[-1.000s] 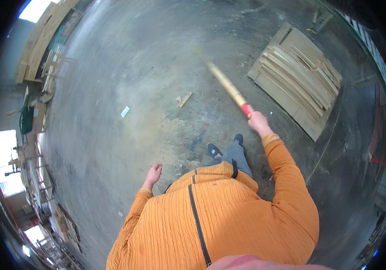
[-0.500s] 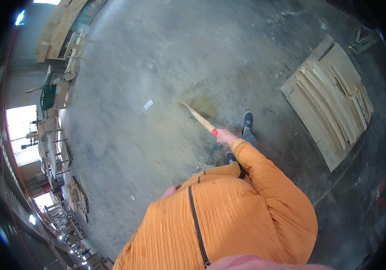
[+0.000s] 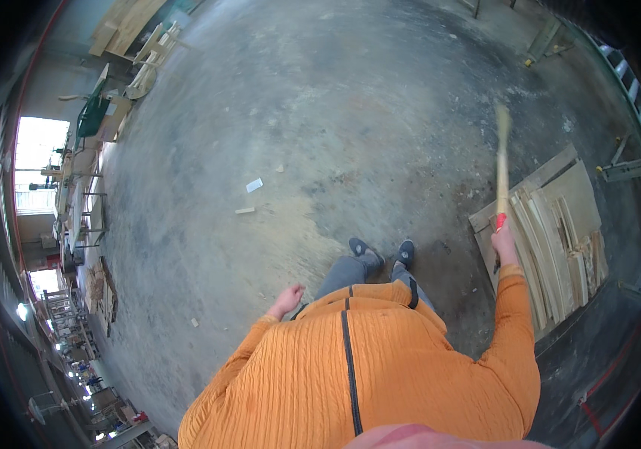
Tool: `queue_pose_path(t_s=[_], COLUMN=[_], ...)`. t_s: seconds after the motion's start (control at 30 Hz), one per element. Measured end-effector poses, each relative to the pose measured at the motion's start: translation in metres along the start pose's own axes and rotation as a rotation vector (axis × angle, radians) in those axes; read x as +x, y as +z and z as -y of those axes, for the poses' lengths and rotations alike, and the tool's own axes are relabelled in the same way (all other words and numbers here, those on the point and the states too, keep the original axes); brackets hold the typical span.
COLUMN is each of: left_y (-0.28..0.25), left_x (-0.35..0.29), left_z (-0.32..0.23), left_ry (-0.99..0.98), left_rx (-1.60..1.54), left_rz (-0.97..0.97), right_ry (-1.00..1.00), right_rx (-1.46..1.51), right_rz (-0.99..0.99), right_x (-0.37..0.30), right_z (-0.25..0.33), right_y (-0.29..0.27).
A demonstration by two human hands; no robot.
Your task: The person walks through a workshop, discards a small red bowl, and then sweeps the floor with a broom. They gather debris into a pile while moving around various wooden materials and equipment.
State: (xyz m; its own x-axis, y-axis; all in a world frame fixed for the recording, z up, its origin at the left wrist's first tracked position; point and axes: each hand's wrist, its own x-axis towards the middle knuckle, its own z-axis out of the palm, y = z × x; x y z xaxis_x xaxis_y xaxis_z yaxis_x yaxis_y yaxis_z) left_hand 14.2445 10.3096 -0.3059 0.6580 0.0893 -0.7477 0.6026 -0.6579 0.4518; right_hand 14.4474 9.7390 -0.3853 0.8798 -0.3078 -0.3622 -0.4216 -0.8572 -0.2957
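Note:
My right hand (image 3: 503, 243) is wrapped round the red grip of a broom (image 3: 502, 176). The arm is stretched out to the right, and the broom points away from me, its bristle end blurred by motion. The wood stack lies right beside this hand. On the other side, my left hand (image 3: 287, 301) hangs low next to my hip, fingers curled in, with nothing visible in it. Pale dust (image 3: 290, 236) is spread over the concrete floor (image 3: 380, 97) ahead of my feet. A small white rectangular piece (image 3: 254, 184) and a thin pale strip (image 3: 245, 211) lie to its left.
At right, long wooden strips (image 3: 552, 247) are piled on a flat board (image 3: 586, 191). A metal stand (image 3: 623, 169) is beyond it. Along the left wall are a green machine (image 3: 92, 112), boards (image 3: 127, 26) and benches. Scrap wood (image 3: 100, 295) lies low on the left.
The broom has swung from in front of me out to the far right with my right arm. My left hand now shows more fully beside my hip. A pale strip shows on the floor.

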Motion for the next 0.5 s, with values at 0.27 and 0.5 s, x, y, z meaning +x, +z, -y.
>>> queue_pose_path(t_s=[0.27,0.5], left_y=[-0.049,-0.162], left_x=[-0.032,0.086], left_z=[0.035,0.037], left_ry=[-0.421,-0.271], left_rx=[-0.125,-0.083], left_rz=[-0.026,-0.074], right_ry=[-0.082,-0.856], right_rx=[0.004,0.049], right_rz=[0.571,0.834], right_x=[-0.019,-0.019], right_z=[0.214,0.426], right_y=[0.130,0.184])
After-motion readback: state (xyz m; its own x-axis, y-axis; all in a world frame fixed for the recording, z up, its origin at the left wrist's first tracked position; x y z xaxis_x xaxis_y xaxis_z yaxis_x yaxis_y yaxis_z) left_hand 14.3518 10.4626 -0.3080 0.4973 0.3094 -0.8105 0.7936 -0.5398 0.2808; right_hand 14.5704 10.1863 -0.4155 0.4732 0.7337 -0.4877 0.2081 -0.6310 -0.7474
